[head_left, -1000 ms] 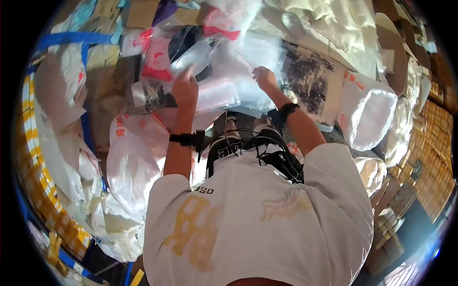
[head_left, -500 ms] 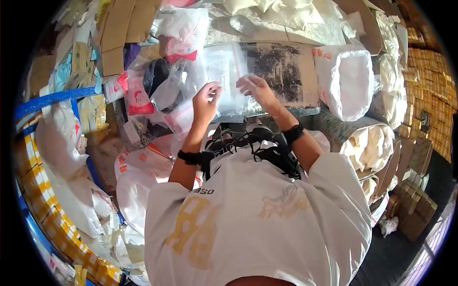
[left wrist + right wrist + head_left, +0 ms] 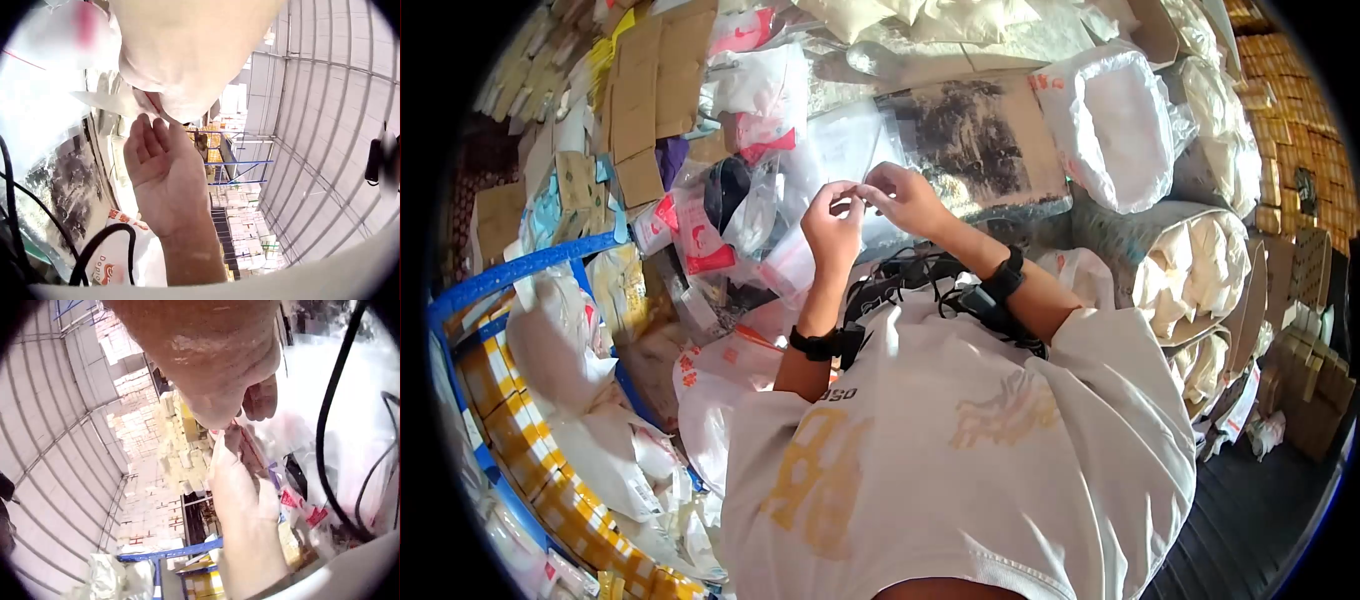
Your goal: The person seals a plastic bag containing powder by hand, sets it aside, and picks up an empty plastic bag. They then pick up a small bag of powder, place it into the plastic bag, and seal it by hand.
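Observation:
Fingertips of my left hand and right hand meet in front of my chest in the head view. Between them they pinch the edge of a clear plastic zip bag, whose red seal line shows at the fingers in both wrist views. Most of that bag is hidden by the hands. Beyond the hands, more clear plastic bags lie on the work surface. Under the left forearm sits a pack of clear bags with a pinkish edge.
To the right lies a worn cardboard sheet with dark patches; past it stands a white bag-lined container. Red-and-white packets are at the left, near a blue frame. A clear scoop lies at the back.
The hands have come together from apart, the right one moving left to meet the left. The view has shifted, showing more of the floor at right.

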The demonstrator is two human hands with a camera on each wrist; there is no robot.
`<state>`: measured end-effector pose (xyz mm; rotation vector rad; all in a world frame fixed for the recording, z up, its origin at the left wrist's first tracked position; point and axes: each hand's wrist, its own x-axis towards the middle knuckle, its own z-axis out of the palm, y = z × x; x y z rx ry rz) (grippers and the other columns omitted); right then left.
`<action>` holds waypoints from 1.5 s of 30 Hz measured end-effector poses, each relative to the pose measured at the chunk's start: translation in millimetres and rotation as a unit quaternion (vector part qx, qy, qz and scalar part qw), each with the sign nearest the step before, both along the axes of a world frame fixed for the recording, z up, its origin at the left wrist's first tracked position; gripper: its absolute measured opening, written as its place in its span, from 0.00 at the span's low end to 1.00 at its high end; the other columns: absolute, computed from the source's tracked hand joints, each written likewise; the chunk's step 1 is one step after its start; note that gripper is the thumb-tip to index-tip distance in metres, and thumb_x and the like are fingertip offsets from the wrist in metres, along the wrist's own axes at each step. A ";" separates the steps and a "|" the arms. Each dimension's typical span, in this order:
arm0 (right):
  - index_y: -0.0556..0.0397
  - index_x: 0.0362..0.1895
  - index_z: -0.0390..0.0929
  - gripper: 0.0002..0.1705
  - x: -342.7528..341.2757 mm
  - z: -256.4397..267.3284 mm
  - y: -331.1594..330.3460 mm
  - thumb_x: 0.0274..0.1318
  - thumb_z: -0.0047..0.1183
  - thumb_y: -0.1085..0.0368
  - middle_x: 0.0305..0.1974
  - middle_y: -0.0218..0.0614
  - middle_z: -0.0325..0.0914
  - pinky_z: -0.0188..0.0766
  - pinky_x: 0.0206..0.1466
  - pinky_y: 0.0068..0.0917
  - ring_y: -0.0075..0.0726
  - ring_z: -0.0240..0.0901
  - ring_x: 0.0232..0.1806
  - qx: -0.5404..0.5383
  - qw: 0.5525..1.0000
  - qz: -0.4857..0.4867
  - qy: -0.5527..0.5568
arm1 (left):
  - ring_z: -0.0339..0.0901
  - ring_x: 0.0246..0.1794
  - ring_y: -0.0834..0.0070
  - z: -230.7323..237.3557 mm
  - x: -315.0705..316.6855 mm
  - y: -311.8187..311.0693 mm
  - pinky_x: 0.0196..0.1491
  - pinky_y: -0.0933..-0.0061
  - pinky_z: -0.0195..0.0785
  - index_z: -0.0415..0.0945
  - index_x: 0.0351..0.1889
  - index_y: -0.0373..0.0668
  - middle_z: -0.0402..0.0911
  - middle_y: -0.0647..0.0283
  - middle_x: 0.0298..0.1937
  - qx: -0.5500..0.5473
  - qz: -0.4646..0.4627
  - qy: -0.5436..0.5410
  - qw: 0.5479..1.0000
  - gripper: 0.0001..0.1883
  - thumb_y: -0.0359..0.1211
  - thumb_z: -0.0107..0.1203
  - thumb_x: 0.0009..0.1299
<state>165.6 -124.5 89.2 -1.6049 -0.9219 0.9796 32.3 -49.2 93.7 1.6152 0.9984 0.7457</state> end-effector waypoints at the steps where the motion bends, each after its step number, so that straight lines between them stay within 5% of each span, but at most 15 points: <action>1: 0.62 0.38 0.77 0.16 -2.2 8.7 1.8 0.64 0.59 0.59 0.33 0.40 0.82 0.75 0.37 0.27 0.29 0.79 0.33 -0.026 0.998 -0.005 0.053 | 0.83 0.34 0.75 7.4 -0.1 -3.3 0.42 0.76 0.77 0.81 0.42 0.34 0.85 0.60 0.36 -0.002 -0.007 0.000 1.000 0.09 0.21 0.58 0.64; 11: 0.63 0.40 0.78 0.13 -4.6 14.5 4.6 0.65 0.55 0.63 0.33 0.38 0.83 0.76 0.41 0.26 0.27 0.80 0.36 -0.008 0.994 0.021 0.108 | 0.83 0.38 0.77 11.6 -15.9 -1.1 0.45 0.76 0.77 0.79 0.52 0.31 0.85 0.57 0.40 -0.077 -0.063 -0.025 0.995 0.16 0.20 0.60 0.65; 26: 0.64 0.43 0.76 0.11 -11.5 7.9 -7.2 0.68 0.51 0.66 0.36 0.38 0.82 0.77 0.44 0.27 0.27 0.79 0.37 -0.028 0.988 0.051 0.143 | 0.83 0.38 0.79 4.8 -34.1 -7.3 0.42 0.79 0.74 0.80 0.52 0.31 0.87 0.58 0.41 -0.106 -0.080 -0.014 0.991 0.15 0.25 0.62 0.67; 35: 0.61 0.41 0.75 0.08 -12.9 -1.8 -14.0 0.69 0.51 0.67 0.34 0.32 0.79 0.76 0.42 0.23 0.23 0.76 0.35 0.040 0.981 0.024 0.190 | 0.83 0.46 0.73 11.1 -29.8 -12.0 0.50 0.77 0.75 0.78 0.51 0.27 0.85 0.53 0.46 -0.209 -0.090 -0.095 0.969 0.15 0.23 0.60 0.68; 45: 0.59 0.40 0.76 0.09 -12.1 -2.9 -18.5 0.71 0.50 0.66 0.35 0.30 0.79 0.74 0.44 0.22 0.22 0.75 0.37 0.063 0.977 0.027 0.200 | 0.83 0.44 0.77 12.9 -30.9 -10.7 0.48 0.79 0.74 0.80 0.49 0.28 0.86 0.56 0.43 -0.225 -0.079 -0.089 0.967 0.12 0.23 0.60 0.69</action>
